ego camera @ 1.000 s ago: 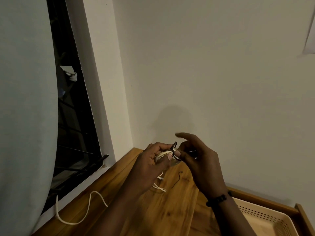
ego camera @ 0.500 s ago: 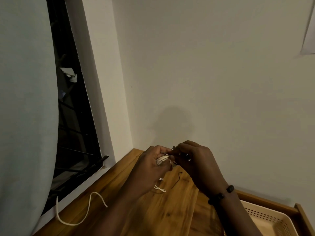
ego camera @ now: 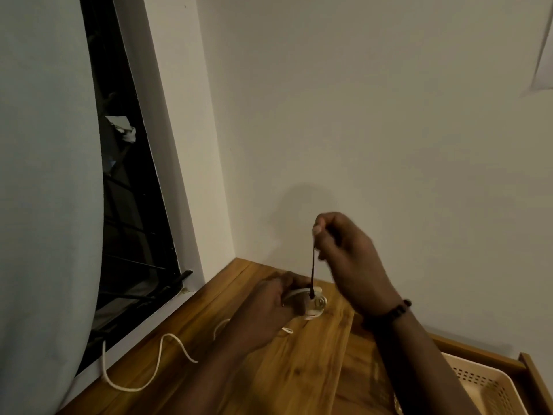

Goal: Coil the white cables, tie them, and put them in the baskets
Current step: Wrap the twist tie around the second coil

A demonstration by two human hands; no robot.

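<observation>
My left hand (ego camera: 269, 307) grips a small coil of white cable (ego camera: 314, 308) and holds it down near the wooden table top. A thin dark tie (ego camera: 312, 271) runs straight up from the coil. My right hand (ego camera: 344, 247) pinches the tie's upper end and holds it taut above the coil. A loose white cable (ego camera: 140, 375) snakes across the table at the left, by the window sill. A beige perforated basket (ego camera: 484, 384) sits at the lower right.
The wooden table (ego camera: 299, 378) meets a plain wall behind and a dark window (ego camera: 131, 223) with bars at the left. A grey curtain (ego camera: 45, 190) fills the left side. A wooden raised rim (ego camera: 532, 372) borders the basket.
My right hand has risen from the coil, drawing the dark tie up taut. My left hand with the coil has dropped lower toward the table.
</observation>
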